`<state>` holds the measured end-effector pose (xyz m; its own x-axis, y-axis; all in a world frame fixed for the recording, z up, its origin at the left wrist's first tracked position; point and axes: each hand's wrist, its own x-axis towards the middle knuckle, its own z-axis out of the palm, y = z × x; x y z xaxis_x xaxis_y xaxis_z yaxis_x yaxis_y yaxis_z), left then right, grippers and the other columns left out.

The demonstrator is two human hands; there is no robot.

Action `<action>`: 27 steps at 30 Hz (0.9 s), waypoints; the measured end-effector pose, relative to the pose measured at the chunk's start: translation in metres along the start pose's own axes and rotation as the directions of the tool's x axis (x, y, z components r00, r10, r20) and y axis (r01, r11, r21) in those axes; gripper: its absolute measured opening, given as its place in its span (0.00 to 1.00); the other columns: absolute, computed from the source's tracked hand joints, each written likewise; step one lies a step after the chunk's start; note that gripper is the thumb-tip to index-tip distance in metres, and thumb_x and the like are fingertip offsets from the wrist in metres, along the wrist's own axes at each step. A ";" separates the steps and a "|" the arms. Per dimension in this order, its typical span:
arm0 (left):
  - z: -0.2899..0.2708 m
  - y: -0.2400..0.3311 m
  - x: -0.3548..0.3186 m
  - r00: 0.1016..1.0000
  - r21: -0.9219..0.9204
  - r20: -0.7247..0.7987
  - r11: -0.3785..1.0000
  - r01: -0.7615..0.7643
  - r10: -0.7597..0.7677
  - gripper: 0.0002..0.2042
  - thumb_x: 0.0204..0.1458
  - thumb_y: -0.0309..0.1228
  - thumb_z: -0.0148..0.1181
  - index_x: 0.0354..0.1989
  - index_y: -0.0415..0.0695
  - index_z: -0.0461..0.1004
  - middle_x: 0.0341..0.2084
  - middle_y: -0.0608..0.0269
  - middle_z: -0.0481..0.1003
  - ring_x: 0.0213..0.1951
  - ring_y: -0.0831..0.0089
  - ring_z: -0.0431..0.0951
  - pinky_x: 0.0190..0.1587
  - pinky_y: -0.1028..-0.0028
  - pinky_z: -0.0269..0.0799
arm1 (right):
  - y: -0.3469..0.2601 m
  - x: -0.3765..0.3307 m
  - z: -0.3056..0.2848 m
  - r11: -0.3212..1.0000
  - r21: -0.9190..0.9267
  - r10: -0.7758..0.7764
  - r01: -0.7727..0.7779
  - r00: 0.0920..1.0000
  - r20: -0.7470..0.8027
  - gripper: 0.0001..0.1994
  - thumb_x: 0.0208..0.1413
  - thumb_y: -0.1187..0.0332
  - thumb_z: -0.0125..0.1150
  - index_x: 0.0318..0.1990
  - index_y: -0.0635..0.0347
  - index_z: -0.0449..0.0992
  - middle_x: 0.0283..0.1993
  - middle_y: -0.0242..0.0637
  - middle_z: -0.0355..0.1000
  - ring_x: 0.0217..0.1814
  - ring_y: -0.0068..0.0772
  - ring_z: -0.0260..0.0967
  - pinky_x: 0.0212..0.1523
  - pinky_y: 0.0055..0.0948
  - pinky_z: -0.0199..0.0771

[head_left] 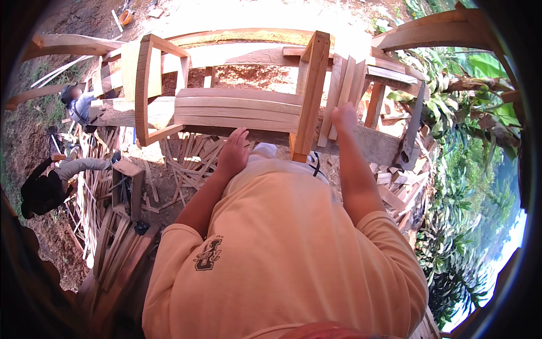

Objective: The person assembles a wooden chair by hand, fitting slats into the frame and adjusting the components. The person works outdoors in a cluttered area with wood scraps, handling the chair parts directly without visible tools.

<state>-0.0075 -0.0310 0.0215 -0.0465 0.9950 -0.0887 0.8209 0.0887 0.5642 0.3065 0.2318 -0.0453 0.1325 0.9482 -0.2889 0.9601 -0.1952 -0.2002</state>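
A wooden frame (pixel 318 90) with upright end pieces stands on the workbench in front of me, with flat boards (pixel 237 113) lying between its ends. My left hand (pixel 233 152) is at the near edge of these boards, its fingers stretched out and holding nothing. Beyond the frame's right end, several loose wooden slats (pixel 336 85) lie side by side across the bench. My right hand (pixel 344 117) is closed in a fist at the near part of these slats. Whatever its fingers hold, if anything, is hidden.
A handsaw (pixel 414 121) lies across the bench's right end (pixel 378 148). Two people are on the left, one by the bench (pixel 83 106), one lower down (pixel 48 189). Wood strips (pixel 189 164) and a wooden box (pixel 129 169) are on the ground. Plants (pixel 451 186) grow at right.
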 end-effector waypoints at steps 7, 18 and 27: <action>-0.001 -0.019 -0.010 0.971 0.011 -0.194 0.989 0.146 -0.141 0.27 0.53 0.25 0.59 0.63 0.36 0.63 0.61 0.46 0.66 0.65 0.48 0.64 0.69 0.55 0.60 | 0.058 -0.009 -0.044 0.988 0.157 -0.025 0.002 0.989 0.146 0.20 0.49 0.61 0.73 0.43 0.67 0.79 0.41 0.49 0.80 0.47 0.48 0.79 0.49 0.40 0.77; 0.023 -0.049 -0.001 0.730 -0.187 -0.437 0.847 0.498 -0.526 0.25 0.54 0.26 0.60 0.61 0.37 0.63 0.58 0.43 0.67 0.62 0.45 0.65 0.65 0.55 0.62 | 0.156 -0.116 -0.142 0.896 0.070 -0.437 0.439 0.840 0.322 0.22 0.47 0.76 0.69 0.52 0.57 0.75 0.51 0.41 0.74 0.56 0.51 0.70 0.53 0.44 0.73; 0.005 -0.045 -0.059 0.762 -0.197 -0.363 0.844 0.499 -0.535 0.23 0.51 0.23 0.58 0.58 0.38 0.65 0.57 0.45 0.68 0.62 0.47 0.66 0.65 0.57 0.63 | -0.047 -0.026 -0.040 0.561 -0.016 -0.817 0.828 0.557 0.151 0.12 0.53 0.72 0.64 0.46 0.54 0.75 0.47 0.39 0.74 0.56 0.47 0.70 0.50 0.46 0.76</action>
<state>-0.0383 -0.0941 -0.0028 -0.6818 0.7280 -0.0715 0.5575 0.5804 0.5936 0.2681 0.2268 0.0092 -0.7478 0.6494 -0.1381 0.6520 0.6792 -0.3369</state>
